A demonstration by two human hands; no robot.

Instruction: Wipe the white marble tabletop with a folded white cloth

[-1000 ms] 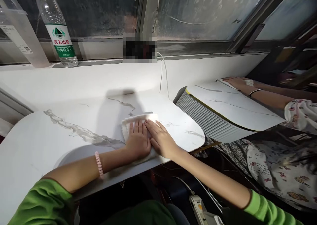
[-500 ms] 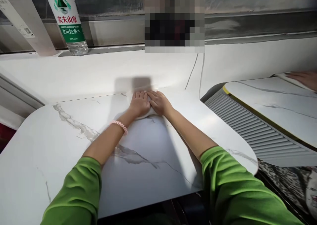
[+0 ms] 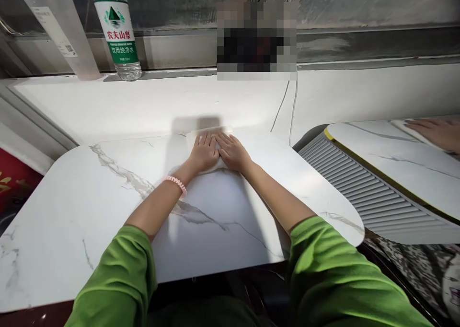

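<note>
My left hand [image 3: 204,153] lies flat with its fingers stretched out, palm down on a folded white cloth [image 3: 193,138]. A pink coiled band [image 3: 176,185] circles that wrist. Close against it, my right hand [image 3: 233,152] also presses flat on the cloth, fingers extended toward the wall. Both hands hide most of the cloth, whose pale edges show beyond the fingertips and below the palms. Under it is a white marble-patterned table [image 3: 223,250], near its back edge.
On the ledge stand a water bottle [image 3: 120,39] and a tall translucent container [image 3: 61,34]. Thin cables [image 3: 293,106] hang down the wall. At right, another person's hand [image 3: 436,130] rests on a white cloth on a second table [image 3: 395,149] with a ribbed side.
The view has shifted slightly left, showing more of the red item at the left edge. My hands stay flat on the cloth near the back edge. The other person's hand has moved nearer.
</note>
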